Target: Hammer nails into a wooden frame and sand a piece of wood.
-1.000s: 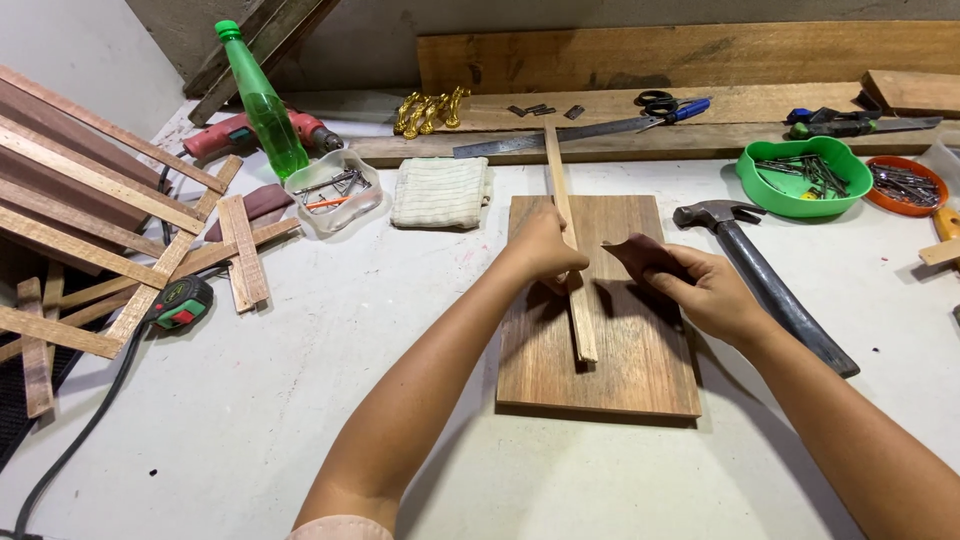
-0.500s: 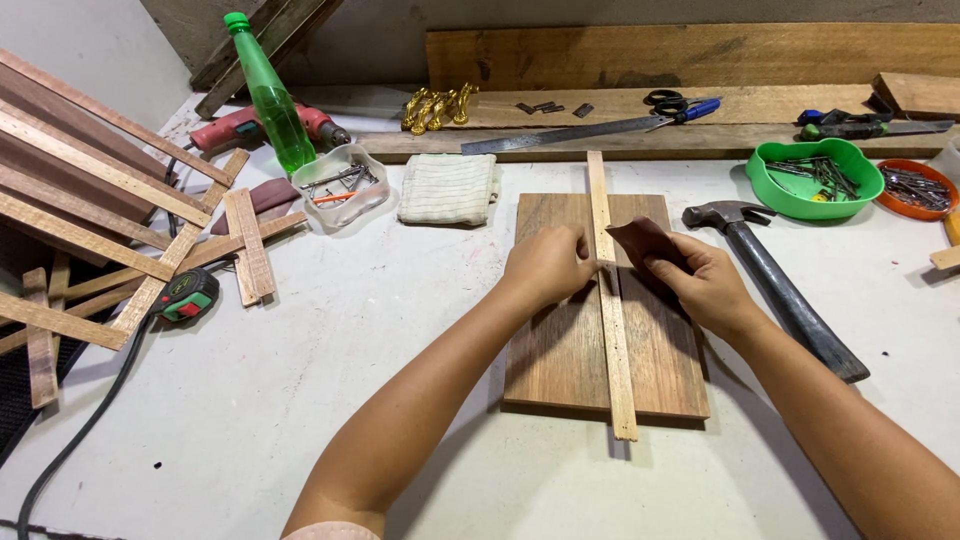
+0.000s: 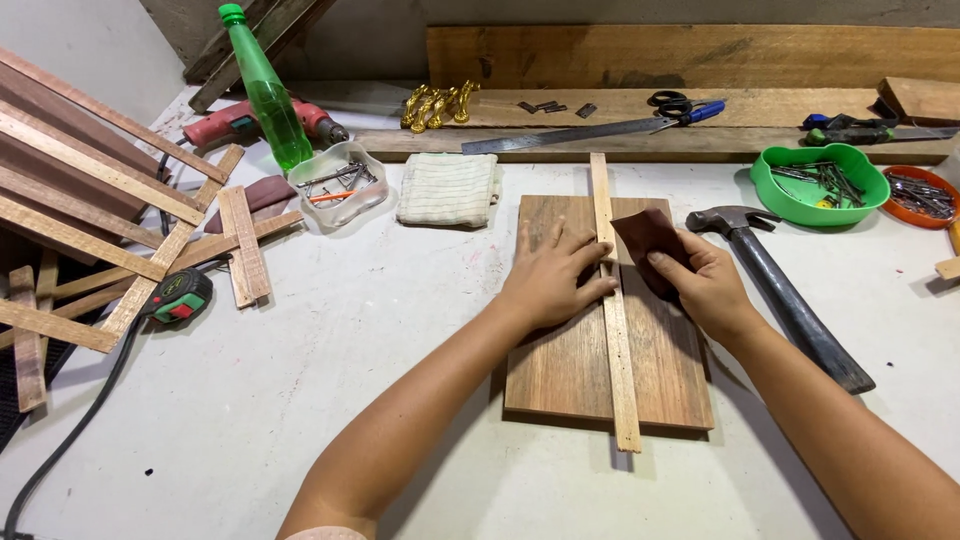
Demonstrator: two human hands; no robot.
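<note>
Strip point(image 3: 613, 320): thin, pale wood, lying on board point(image 3: 570, 360), long axis near-to-far. My left hand point(image 3: 555, 280) fingers spread flat, pressing it; right hand point(image 3: 700, 285) fingers clamped on sandpaper point(image 3: 645, 240).

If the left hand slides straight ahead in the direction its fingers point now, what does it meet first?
The left hand lies flat on the wooden board, fingers pointing up and right toward the thin wooden strip. Its fingertips already touch that strip, so it comes first; just beyond is the dark sandpaper piece held by the right hand.
</note>
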